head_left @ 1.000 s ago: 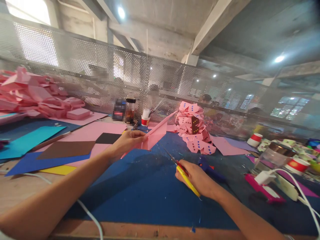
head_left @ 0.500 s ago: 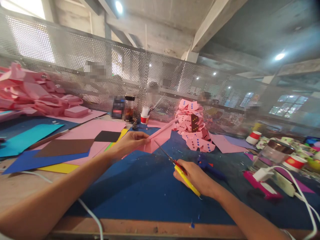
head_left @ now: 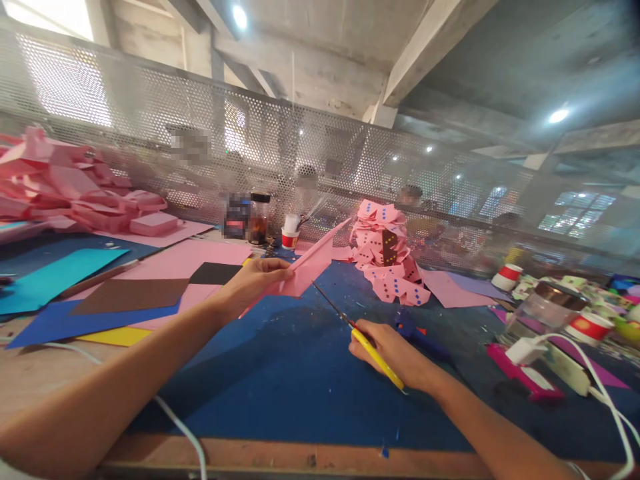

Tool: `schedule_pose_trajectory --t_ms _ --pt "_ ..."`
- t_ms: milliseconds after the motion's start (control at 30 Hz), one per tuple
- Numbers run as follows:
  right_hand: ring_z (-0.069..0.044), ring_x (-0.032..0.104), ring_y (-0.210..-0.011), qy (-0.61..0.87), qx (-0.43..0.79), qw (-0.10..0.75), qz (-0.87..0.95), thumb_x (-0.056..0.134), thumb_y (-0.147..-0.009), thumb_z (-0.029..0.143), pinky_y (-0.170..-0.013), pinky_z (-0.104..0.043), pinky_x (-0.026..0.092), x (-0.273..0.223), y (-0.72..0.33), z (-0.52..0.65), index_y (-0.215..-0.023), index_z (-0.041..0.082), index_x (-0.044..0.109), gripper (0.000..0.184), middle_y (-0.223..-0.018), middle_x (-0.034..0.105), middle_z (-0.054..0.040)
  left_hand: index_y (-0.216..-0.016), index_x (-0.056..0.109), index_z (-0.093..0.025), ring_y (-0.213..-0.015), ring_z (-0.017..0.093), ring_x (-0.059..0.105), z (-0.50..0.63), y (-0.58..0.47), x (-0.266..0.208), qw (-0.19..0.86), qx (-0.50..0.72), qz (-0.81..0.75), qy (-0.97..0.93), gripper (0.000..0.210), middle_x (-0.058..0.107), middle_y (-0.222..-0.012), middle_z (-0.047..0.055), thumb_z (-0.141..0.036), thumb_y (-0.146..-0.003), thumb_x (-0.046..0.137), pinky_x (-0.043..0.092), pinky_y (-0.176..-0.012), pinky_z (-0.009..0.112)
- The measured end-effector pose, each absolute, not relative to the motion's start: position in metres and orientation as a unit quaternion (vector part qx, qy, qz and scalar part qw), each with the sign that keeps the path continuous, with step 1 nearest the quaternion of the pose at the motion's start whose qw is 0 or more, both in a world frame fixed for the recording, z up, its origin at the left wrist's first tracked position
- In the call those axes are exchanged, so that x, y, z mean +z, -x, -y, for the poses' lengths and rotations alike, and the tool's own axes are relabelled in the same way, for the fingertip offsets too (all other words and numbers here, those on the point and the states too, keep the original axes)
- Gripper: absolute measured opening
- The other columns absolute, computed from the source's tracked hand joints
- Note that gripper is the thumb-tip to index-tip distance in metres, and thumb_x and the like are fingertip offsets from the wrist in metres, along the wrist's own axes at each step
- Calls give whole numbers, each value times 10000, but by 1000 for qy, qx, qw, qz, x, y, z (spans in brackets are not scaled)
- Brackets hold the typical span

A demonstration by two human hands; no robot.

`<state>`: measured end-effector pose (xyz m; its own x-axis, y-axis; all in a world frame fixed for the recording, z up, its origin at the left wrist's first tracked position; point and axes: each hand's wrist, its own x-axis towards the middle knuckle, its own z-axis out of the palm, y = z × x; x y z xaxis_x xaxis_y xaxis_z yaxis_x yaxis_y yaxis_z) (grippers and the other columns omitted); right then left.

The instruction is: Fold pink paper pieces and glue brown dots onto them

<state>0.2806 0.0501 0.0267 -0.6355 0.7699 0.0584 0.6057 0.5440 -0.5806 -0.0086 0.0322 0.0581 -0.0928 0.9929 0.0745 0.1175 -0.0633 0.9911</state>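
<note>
Pinched in my left hand [head_left: 263,277] is a pink foam or paper sheet [head_left: 313,267], held tilted above the blue work mat [head_left: 260,380]. My right hand [head_left: 385,350] grips yellow-handled scissors [head_left: 373,350], their blades together or nearly so. The tip points up and left, close to the sheet's lower edge; whether it touches cannot be made out. Behind the right hand a blue glue gun [head_left: 420,333] lies on the mat. Further back stands a pile of pink pieces with coloured square dots [head_left: 383,250].
Pink strips and boxes [head_left: 70,180] are heaped at left, near coloured sheets [head_left: 130,297]. A perforated metal screen [head_left: 320,147] closes the back. At right are a lidded jar [head_left: 543,310], paper cups [head_left: 590,325], a pink power strip [head_left: 530,377] and white cables [head_left: 613,400].
My left hand has drawn slightly left with the pink sheet, which now stands more steeply. The scissors stay in my right hand, almost unmoved, with a wider gap to the sheet.
</note>
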Motion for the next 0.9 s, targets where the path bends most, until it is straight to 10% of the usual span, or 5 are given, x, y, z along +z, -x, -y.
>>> schedule_pose_trajectory --t_ms 900 --pt "-84 411 -520 404 260 153 863 555 -849 264 -492 -220 222 24 -280 -51 -722 200 465 169 -606 502 45 -785 714 -164 -610 116 531 -38 4 44 414 491 -496 -585 246 648 -688 -4 -398 -713 737 366 -547 209"
